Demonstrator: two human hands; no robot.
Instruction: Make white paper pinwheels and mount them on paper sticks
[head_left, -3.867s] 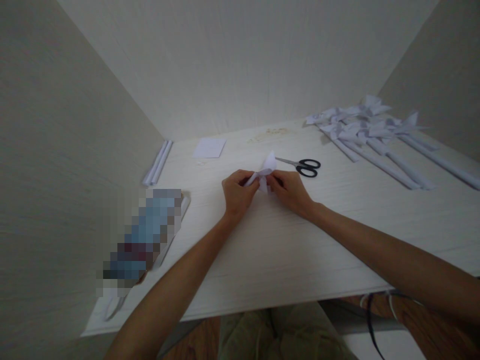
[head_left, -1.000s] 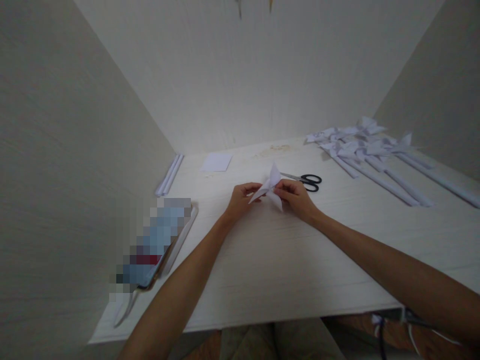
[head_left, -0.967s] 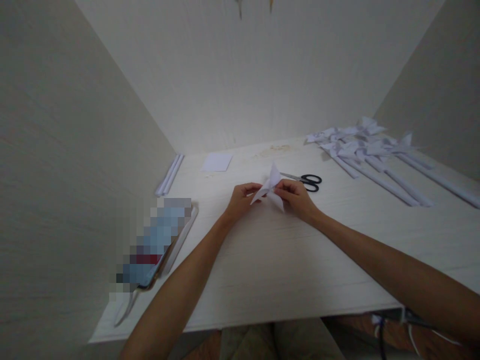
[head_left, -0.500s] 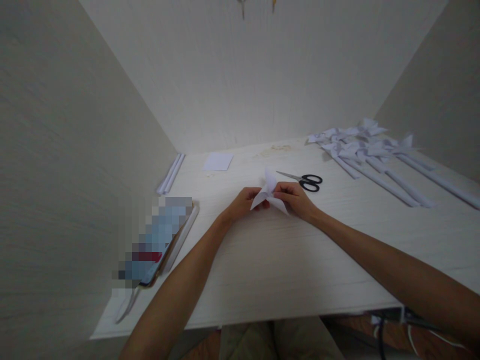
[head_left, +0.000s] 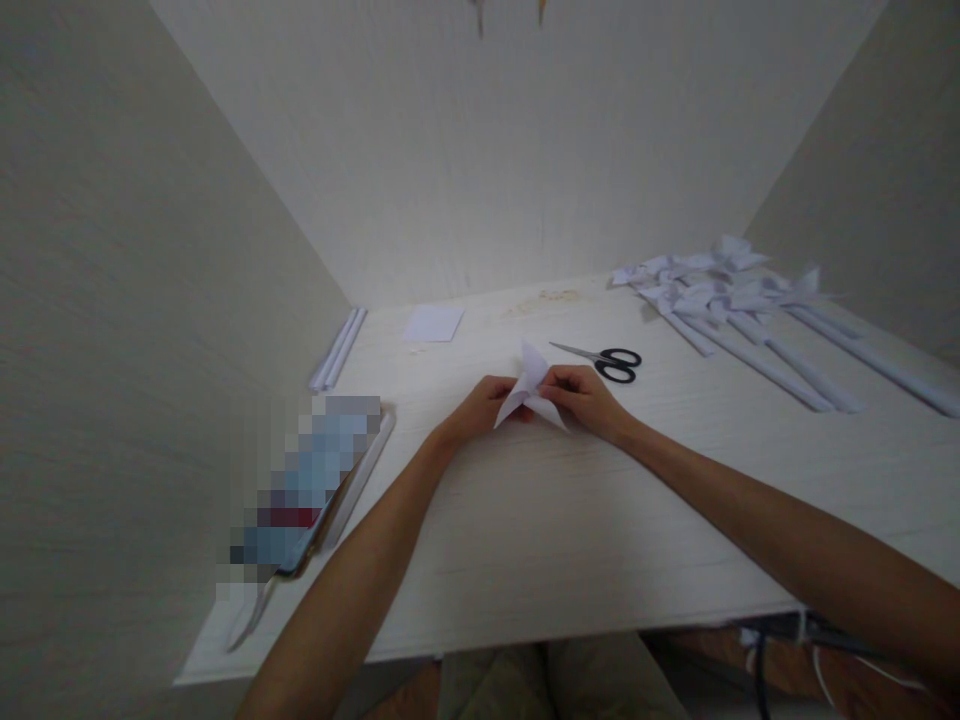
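Observation:
A small folded white paper piece (head_left: 529, 390) with pointed flaps is pinched between both my hands over the middle of the white table (head_left: 570, 520). My left hand (head_left: 478, 412) grips its left side, and my right hand (head_left: 583, 400) grips its right side. One flap sticks upward, others point down toward the table. Black-handled scissors (head_left: 606, 360) lie just behind my right hand.
Several finished paper pinwheels on rolled paper sticks (head_left: 739, 310) lie at the back right. A flat white paper square (head_left: 433, 323) and rolled paper sticks (head_left: 337, 350) lie at the back left. A blurred-out object (head_left: 304, 490) rests on the left edge. Walls enclose three sides.
The paper piece has been turned and shifted slightly left between my fingers; its flaps point in new directions. Both hands stay in about the same place.

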